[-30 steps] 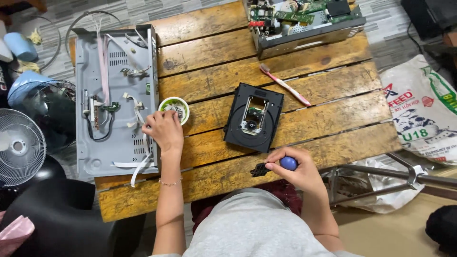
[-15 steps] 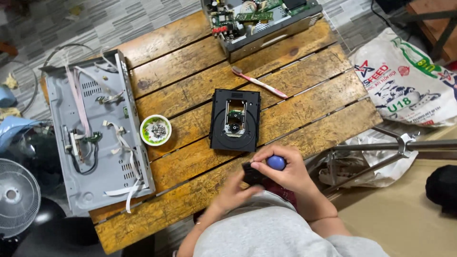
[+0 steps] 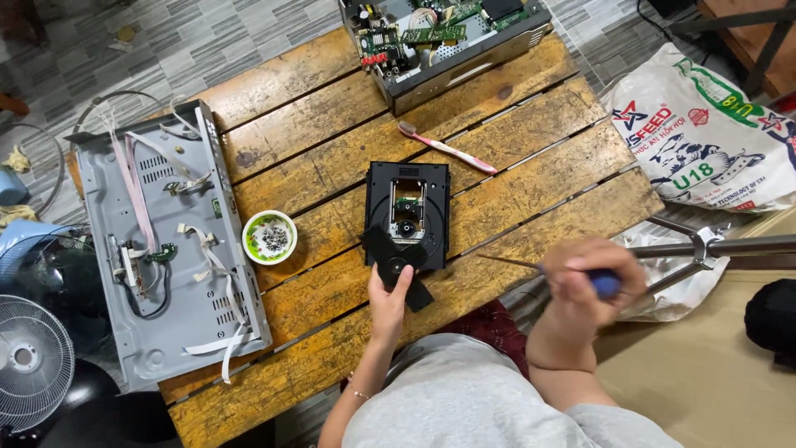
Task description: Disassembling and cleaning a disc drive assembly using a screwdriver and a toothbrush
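Observation:
A black square disc drive unit [image 3: 406,214] lies in the middle of the wooden plank table [image 3: 332,158]. My left hand [image 3: 388,300] grips a black flat plastic piece [image 3: 396,267] at the drive's near edge. My right hand [image 3: 590,280] is closed around a screwdriver [image 3: 531,265] with a blue handle, its thin shaft pointing left toward the drive, the tip a short way from it.
A small green-rimmed bowl [image 3: 269,237] of screws sits left of the drive. A grey metal case lid [image 3: 166,249] with ribbon cables lies at the left. An open device with circuit boards [image 3: 444,37] is at the far edge, a pink toothbrush [image 3: 446,148] near it. A printed sack [image 3: 705,141] and a fan [image 3: 31,361] stand on the floor.
My left hand has moved from the bowl to my right hand, then to the drive, where it now holds the black piece. My right hand moved right with the screwdriver.

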